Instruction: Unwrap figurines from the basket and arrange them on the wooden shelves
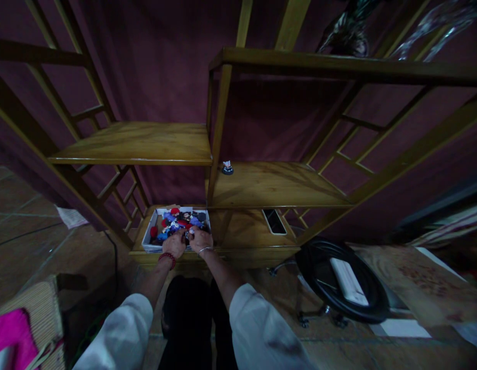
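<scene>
A shallow white box (147,236) stands on the lowest shelf at the left. Heaped inside it are several small figurines (172,220) in red, blue, black and white. Over the box's front edge, my left hand (174,244) and my right hand (201,239) meet with their fingers closed. Between the fingertips is a small figurine (190,234) with a pale top, largely covered by the fingers. One more small figurine (227,168), white on a dark round base, stands upright on the middle shelf, up and to the right of my hands.
The wooden shelf unit (161,141) has shelves at staggered heights. A phone (274,222) lies on the low shelf at the right. Nearby, a black round stool (311,262) carries a white packet (348,280). At the lower left, pink cloth (15,336) lies on a woven seat (38,303).
</scene>
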Motion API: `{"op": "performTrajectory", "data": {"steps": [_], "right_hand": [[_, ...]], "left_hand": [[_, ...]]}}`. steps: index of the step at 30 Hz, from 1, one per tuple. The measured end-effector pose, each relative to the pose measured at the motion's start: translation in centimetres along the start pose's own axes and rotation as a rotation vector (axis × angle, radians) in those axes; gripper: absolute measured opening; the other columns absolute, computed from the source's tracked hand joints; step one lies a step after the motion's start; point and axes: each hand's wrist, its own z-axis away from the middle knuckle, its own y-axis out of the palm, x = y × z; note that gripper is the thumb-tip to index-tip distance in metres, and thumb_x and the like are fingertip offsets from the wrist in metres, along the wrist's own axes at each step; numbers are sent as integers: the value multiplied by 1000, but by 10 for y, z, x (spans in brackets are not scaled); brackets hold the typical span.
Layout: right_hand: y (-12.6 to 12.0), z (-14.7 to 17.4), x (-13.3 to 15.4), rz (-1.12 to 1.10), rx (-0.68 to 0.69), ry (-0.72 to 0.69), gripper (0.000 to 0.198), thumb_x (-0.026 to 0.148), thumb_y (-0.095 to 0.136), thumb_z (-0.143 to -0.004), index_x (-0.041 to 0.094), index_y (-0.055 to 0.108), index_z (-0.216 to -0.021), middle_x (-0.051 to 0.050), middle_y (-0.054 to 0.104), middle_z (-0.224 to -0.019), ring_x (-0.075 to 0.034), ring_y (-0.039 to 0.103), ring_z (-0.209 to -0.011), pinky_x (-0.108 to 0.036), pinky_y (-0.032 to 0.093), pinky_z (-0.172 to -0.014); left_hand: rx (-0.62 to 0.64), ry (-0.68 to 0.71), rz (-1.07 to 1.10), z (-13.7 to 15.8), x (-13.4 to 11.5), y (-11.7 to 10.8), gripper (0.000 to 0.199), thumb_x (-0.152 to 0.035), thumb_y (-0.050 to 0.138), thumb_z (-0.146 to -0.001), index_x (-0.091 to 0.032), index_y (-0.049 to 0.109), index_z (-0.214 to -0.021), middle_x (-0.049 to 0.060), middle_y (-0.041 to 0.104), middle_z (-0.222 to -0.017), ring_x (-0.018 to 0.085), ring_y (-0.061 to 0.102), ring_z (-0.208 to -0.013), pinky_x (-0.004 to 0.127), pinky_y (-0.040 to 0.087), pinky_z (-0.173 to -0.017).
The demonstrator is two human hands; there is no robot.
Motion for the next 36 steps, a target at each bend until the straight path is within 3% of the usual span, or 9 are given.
{"op": "performTrajectory", "data": {"steps": [11,30,36], "right_hand": [[1,2,0,1,-42,-38,30,37,35,-83,26,49,-107,-4,66,-91,-18,60,-86,-27,41,-68],[3,0,-2,-19,-69,-21,27,27,37,-83,14,49,-104,-11,66,-92,-20,61,-86,-28,43,-69],[5,-2,-1,-32,-61,3,26,27,37,-83,16,48,-104,-10,66,-92,-20,61,-87,-28,43,-68]], "left_hand": [[62,-1,0,-6,2,0,39,-27,36,-80,-31,49,-116,5,63,-104,21,58,-95,31,42,-77],[114,-96,-13,-7,-5,0,36,-26,37,-77,-22,57,-107,11,62,-105,24,57,-97,34,43,-78],[93,-107,-15,-9,-4,3,37,-27,35,-77,-22,56,-107,11,53,-118,25,53,-104,38,41,-83]]}}
